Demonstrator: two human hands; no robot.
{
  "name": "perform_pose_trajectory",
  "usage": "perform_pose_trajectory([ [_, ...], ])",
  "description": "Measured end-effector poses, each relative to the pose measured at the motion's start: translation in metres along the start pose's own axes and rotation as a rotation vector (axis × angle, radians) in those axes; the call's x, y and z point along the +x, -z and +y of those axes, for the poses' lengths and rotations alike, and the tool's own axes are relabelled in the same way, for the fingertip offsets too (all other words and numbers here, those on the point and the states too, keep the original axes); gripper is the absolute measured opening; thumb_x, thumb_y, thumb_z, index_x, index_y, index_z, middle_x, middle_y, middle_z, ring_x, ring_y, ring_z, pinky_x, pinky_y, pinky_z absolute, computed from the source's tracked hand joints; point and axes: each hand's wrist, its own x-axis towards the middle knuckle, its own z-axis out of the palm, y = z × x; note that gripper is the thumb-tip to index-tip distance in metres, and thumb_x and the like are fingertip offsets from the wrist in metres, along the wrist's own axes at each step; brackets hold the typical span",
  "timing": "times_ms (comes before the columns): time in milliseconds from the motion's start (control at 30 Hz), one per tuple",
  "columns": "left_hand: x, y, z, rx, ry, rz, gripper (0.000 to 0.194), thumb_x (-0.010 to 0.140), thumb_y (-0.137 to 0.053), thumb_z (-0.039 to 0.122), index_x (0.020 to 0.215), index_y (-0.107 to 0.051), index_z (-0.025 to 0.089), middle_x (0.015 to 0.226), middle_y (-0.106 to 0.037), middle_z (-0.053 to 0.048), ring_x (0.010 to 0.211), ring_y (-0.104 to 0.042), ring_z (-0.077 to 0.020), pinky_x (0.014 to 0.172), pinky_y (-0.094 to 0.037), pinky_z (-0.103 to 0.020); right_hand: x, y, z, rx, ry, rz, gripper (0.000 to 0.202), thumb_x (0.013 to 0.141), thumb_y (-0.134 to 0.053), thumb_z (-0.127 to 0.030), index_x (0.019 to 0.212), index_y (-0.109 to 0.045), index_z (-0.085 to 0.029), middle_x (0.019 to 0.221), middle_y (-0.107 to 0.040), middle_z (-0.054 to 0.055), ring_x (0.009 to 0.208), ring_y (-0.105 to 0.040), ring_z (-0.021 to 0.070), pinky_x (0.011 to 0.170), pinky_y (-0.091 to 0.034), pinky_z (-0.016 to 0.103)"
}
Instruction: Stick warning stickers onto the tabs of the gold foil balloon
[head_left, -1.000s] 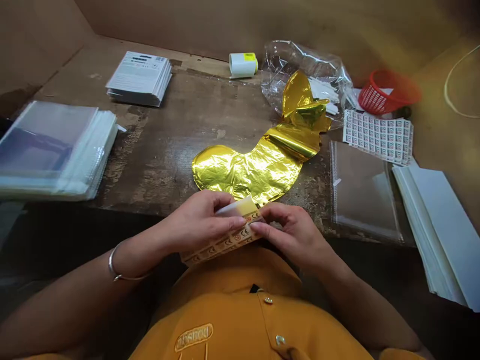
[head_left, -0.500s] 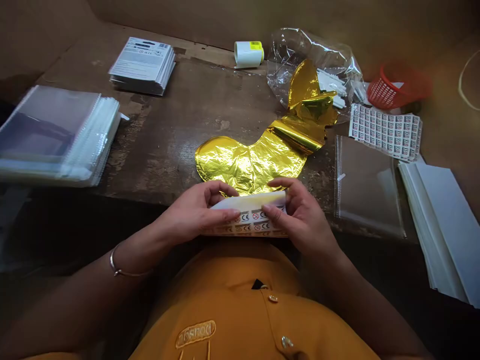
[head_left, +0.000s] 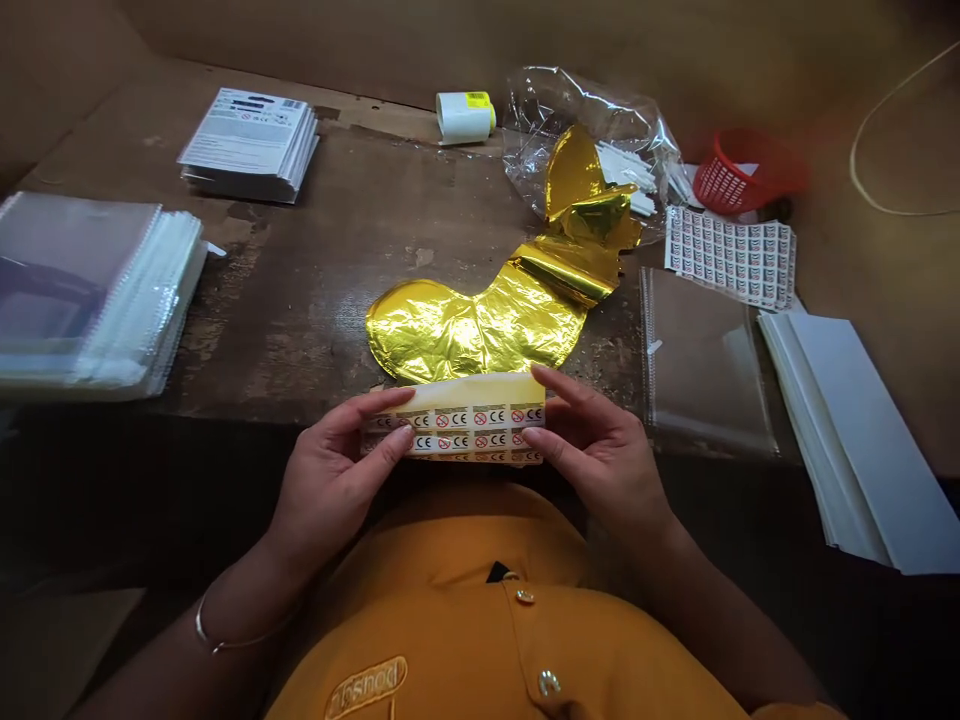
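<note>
Between both hands, just over the table's front edge, is a sticker sheet (head_left: pixel 465 418) printed with rows of CE marks and red crossed-out signs. My left hand (head_left: pixel 341 455) pinches its left end, thumb in front and fingers along the top and behind. At the right end, my right hand (head_left: pixel 592 440) grips it between thumb and index finger. The sheet bends, with a plain pale strip along its top. Right behind it lies a crumpled gold foil balloon (head_left: pixel 480 325), flat on the table, its upper part folded over.
On the left are stacks of clear plastic sleeves (head_left: pixel 82 290) and printed cards (head_left: pixel 244 140). A white roll (head_left: pixel 463 118) lies at the back. To the right are a clear bag (head_left: pixel 525 130), red basket (head_left: pixel 727 180), another sticker sheet (head_left: pixel 731 255), single sleeve (head_left: pixel 697 350) and white card strips (head_left: pixel 862 430).
My left hand has slid outward to the left end of the sticker sheet, uncovering more printed rows. The whole view has shifted slightly; the gold foil balloon lies as before.
</note>
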Motion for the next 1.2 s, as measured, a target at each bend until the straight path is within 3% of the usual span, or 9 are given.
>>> perform_pose_trajectory([
  [133, 0.003, -0.001, 0.0, 0.039, -0.045, 0.034, 0.039, 0.073, -0.077, 0.033, 0.109, -0.069, 0.023, 0.109, -0.071, -0.003, 0.091, -0.069, -0.0179, 0.082, -0.06, -0.029, -0.005, 0.004, 0.0, -0.081, 0.051, 0.007, 0.021, 0.081, -0.071, -0.022, 0.101, -0.073, -0.026, 0.093, -0.074, 0.001, 0.081, -0.069, 0.0142, 0.075, -0.059, 0.026],
  [333, 0.004, 0.0, 0.001, 0.192, -0.115, 0.026, 0.023, 0.074, -0.076, 0.034, 0.094, -0.072, 0.023, 0.097, -0.074, -0.001, 0.089, -0.069, -0.0167, 0.078, -0.059, -0.024, -0.007, 0.003, -0.003, -0.013, -0.034, -0.016, 0.039, 0.077, -0.075, -0.023, 0.115, -0.065, -0.022, 0.09, -0.073, 0.003, 0.081, -0.07, 0.0153, 0.076, -0.06, 0.028],
  [567, -0.001, 0.001, 0.006, 0.32, -0.079, 0.048, 0.015, 0.079, -0.072, 0.034, 0.09, -0.071, 0.024, 0.085, -0.074, 0.002, 0.074, -0.069, -0.0149, 0.069, -0.058, -0.025, -0.014, 0.001, -0.004, -0.209, 0.082, 0.109, 0.018, 0.079, -0.072, -0.022, 0.097, -0.071, -0.023, 0.097, -0.074, 0.003, 0.081, -0.071, 0.0155, 0.076, -0.06, 0.027],
  [700, -0.005, 0.002, 0.011, 0.44, -0.202, 0.063, 0.004, 0.082, -0.069, 0.031, 0.083, -0.069, 0.026, 0.098, -0.069, 0.001, 0.092, -0.066, -0.0182, 0.086, -0.056, -0.033, -0.02, 0.0, -0.007, -0.303, 0.12, 0.13, 0.016, 0.08, -0.07, -0.02, 0.096, -0.072, -0.024, 0.092, -0.075, 0.002, 0.078, -0.07, 0.0162, 0.074, -0.06, 0.029],
  [800, -0.006, 0.005, 0.013, 0.572, -0.417, 0.12, 0.005, 0.08, -0.071, 0.026, 0.077, -0.067, 0.026, 0.129, -0.054, 0.0, 0.122, -0.052, -0.0246, 0.106, -0.044, -0.042, -0.021, 0.001, -0.012, -0.354, 0.092, 0.121, 0.009, 0.082, -0.068, -0.022, 0.089, -0.072, -0.024, 0.083, -0.073, 0.001, 0.073, -0.068, 0.0162, 0.071, -0.058, 0.03],
  [867, -0.006, 0.007, 0.013, 0.549, -0.471, 0.077, 0.005, 0.081, -0.069, 0.023, 0.079, -0.066, 0.027, 0.129, -0.055, 0.002, 0.127, -0.049, -0.0249, 0.112, -0.037, -0.045, -0.019, 0.003, -0.015, -0.403, 0.099, 0.115, 0.005, 0.082, -0.068, -0.022, 0.084, -0.072, -0.024, 0.081, -0.07, 0.002, 0.074, -0.065, 0.0161, 0.073, -0.056, 0.03],
  [933, -0.006, 0.009, 0.013, 0.48, -0.374, -0.007, 0.004, 0.083, -0.067, 0.024, 0.082, -0.066, 0.028, 0.106, -0.068, 0.003, 0.111, -0.062, -0.0208, 0.106, -0.045, -0.042, -0.016, 0.006, -0.016, -0.432, 0.112, 0.111, 0.004, 0.08, -0.069, -0.021, 0.077, -0.071, -0.023, 0.088, -0.066, 0.003, 0.083, -0.063, 0.017, 0.078, -0.054, 0.031],
  [1033, -0.006, 0.009, 0.013, 0.396, -0.111, -0.021, 0.005, 0.082, -0.068, 0.031, 0.079, -0.066, 0.027, 0.076, -0.07, 0.005, 0.073, -0.068, -0.0147, 0.071, -0.057, -0.027, -0.013, 0.009, -0.015, -0.255, 0.037, 0.056, 0.004, 0.079, -0.069, -0.022, 0.077, -0.066, -0.022, 0.098, -0.066, 0.004, 0.092, -0.063, 0.0174, 0.08, -0.052, 0.03],
  [1200, -0.003, 0.008, 0.015, 0.331, -0.02, -0.037, 0.011, 0.075, -0.072, 0.032, 0.072, -0.066, 0.024, 0.07, -0.069, 0.004, 0.063, -0.065, -0.0137, 0.057, -0.054, -0.021, -0.01, 0.01, -0.008, 0.059, -0.261, -0.125, 0.013, 0.08, -0.069, -0.028, 0.09, -0.068, -0.02, 0.079, -0.069, 0.002, 0.073, -0.064, 0.0143, 0.066, -0.052, 0.026],
])
